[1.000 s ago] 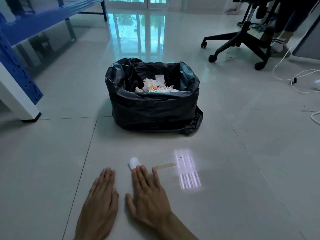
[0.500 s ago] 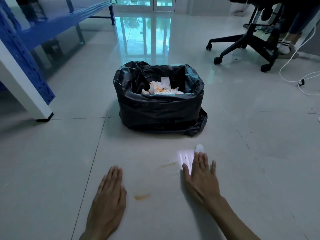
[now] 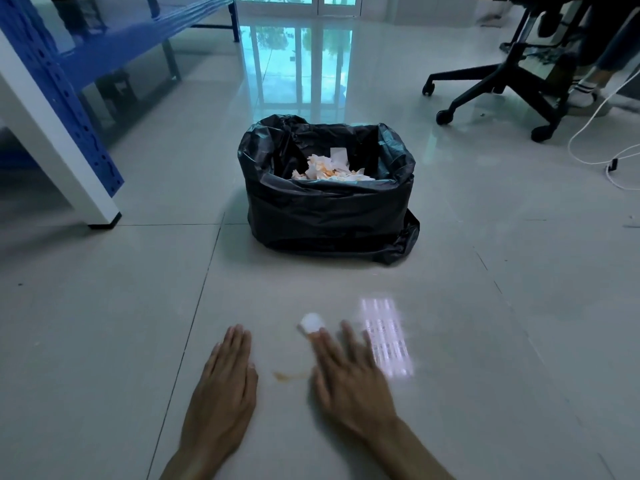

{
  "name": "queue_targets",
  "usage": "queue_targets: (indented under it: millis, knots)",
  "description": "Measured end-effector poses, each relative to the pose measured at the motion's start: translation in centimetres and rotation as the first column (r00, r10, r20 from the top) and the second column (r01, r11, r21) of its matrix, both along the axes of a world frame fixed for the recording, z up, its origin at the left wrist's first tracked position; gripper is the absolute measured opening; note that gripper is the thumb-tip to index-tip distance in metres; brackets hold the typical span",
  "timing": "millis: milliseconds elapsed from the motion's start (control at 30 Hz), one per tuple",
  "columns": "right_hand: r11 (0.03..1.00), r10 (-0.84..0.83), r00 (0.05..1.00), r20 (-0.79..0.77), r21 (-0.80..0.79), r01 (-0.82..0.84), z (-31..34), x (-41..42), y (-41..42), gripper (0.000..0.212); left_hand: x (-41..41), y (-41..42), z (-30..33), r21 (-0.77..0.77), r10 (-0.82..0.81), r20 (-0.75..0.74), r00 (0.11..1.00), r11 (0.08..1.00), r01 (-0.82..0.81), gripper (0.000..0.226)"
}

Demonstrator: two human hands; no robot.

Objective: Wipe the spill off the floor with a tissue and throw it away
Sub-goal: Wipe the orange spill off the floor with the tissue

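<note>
My right hand (image 3: 348, 386) lies flat on the pale floor tiles, blurred by motion, pressing a small white tissue (image 3: 310, 322) whose wad sticks out past the fingertips. A thin orange-brown spill smear (image 3: 289, 375) lies on the tile between my two hands, just left of the right hand. My left hand (image 3: 225, 393) rests palm down on the floor with fingers together, holding nothing. A bin lined with a black bag (image 3: 329, 216) stands straight ahead, holding several crumpled stained tissues.
A blue and white shelf frame (image 3: 62, 133) stands at the left. A black office chair base (image 3: 502, 88) and a seated person's feet are at the far right, with white cables (image 3: 595, 147) on the floor. A bright light reflection (image 3: 386, 336) lies right of my right hand.
My right hand swept the tissue from left to far right, then back left toward the middle. The long smear has shrunk to a small streak. My left hand stayed put.
</note>
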State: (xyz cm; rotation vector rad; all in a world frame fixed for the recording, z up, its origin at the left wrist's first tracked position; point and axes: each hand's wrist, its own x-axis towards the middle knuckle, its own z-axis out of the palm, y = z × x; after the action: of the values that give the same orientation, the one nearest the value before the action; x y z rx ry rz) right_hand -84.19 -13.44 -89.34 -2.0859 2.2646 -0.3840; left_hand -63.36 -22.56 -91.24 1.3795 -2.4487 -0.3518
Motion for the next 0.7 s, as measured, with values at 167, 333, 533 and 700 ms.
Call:
queue_targets:
  millis: [167,333,533,700]
  knots:
    - [0.885,-0.435,0.897,-0.079,0.144,0.442,1.1,-10.2,4.3,0.059,0.5,1.3,0.4,0.010,-0.012,0.019,1.000,1.000,0.012,0.061]
    - [0.850,-0.504,0.862,0.051,0.208,0.484,0.7,-9.6,3.7,0.071,0.5,1.5,0.5,0.016,0.000,0.010,1.000,1.000,0.000,0.062]
    - [0.982,-0.188,0.971,0.151,-0.006,0.191,-0.5,2.1,-1.9,0.068,0.9,2.4,0.6,0.014,0.025,-0.057,0.998,1.000,-0.024,0.059]
    - [0.987,0.159,0.977,0.140,-0.004,-0.160,-0.3,11.0,-1.3,0.055,2.6,4.0,0.7,0.059,0.099,-0.160,0.982,0.994,-0.091,0.060]
